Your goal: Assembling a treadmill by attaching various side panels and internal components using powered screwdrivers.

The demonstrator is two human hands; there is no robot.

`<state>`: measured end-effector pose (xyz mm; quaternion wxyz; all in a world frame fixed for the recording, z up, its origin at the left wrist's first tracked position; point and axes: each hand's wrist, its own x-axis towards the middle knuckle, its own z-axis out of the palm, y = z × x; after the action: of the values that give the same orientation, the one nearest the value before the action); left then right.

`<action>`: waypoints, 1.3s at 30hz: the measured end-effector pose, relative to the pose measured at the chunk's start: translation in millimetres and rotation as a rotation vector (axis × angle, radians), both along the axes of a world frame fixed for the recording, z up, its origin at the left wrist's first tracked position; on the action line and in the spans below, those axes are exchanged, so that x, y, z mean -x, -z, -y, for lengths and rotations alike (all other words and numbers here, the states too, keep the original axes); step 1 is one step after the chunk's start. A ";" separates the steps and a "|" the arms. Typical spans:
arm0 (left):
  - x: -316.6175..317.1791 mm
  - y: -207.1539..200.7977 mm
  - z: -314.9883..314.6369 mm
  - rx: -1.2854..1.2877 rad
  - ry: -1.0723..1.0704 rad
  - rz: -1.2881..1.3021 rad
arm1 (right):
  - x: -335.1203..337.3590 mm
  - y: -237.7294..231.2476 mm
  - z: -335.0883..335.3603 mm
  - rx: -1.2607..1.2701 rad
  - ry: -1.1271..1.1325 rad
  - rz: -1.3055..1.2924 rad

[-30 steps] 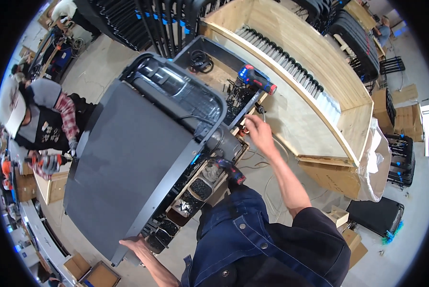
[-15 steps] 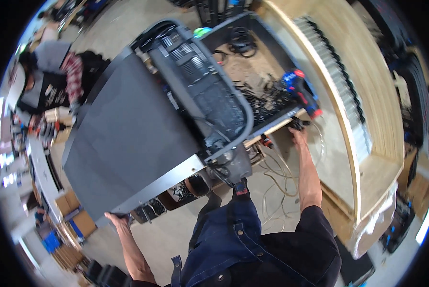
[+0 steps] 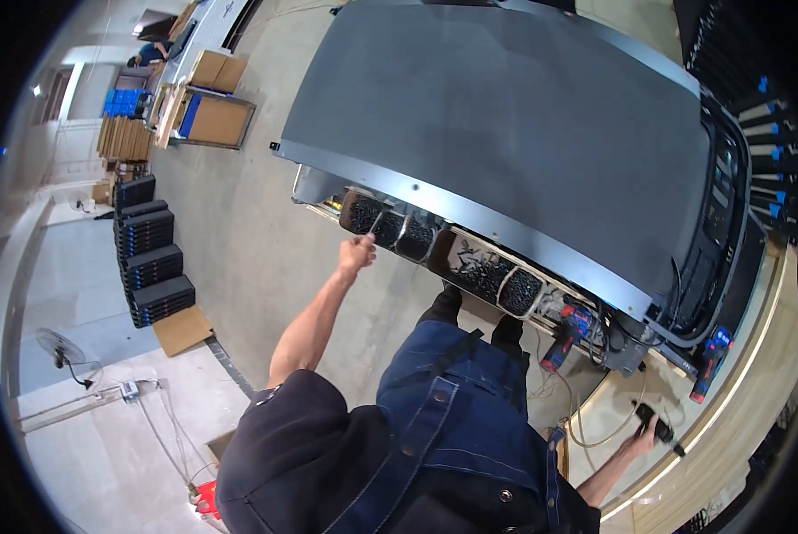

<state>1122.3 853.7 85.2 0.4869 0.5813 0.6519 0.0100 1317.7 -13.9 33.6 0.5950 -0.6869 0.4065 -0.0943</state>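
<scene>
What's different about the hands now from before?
The left hand let go of the grey panel and moved right, to the small bins of black parts. The right hand took hold of a black tool and now holds it out to the right. The panel still lies above the bins.

Pale-stitched navy apron (image 3: 470,400), round metal snaps (image 3: 506,495), short black sleeves (image 3: 283,436)

I've got this black hand tool (image 3: 660,430) in my grip, slanting down rightward; ahead of me, open bins (image 3: 345,220) sit side by side, loaded with small black pieces (image 3: 362,214).
</scene>
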 end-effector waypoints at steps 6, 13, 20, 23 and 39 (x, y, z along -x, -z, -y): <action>22.1 70.0 -40.2 -0.448 0.408 -0.304 | 73.8 -177.7 -60.9 0.234 0.105 0.122; 8.6 120.6 -113.8 -0.342 0.395 -0.153 | 146.6 -279.1 -97.3 -0.307 0.154 0.652; -10.8 129.6 -106.7 -0.349 0.380 0.067 | 162.5 -329.0 -242.3 -0.656 -0.300 0.645; -11.5 137.3 -114.0 -0.492 0.573 -0.013 | 144.5 -340.0 -318.6 -0.518 -0.281 0.535; -4.3 111.2 -119.7 -0.563 0.744 -0.124 | 65.5 -323.3 -522.4 -0.256 -0.731 0.406</action>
<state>1126.6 973.3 -26.0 0.2407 0.8845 0.3989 -0.0235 1252.2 508.6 356.9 0.7376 -0.6738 0.0199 0.0407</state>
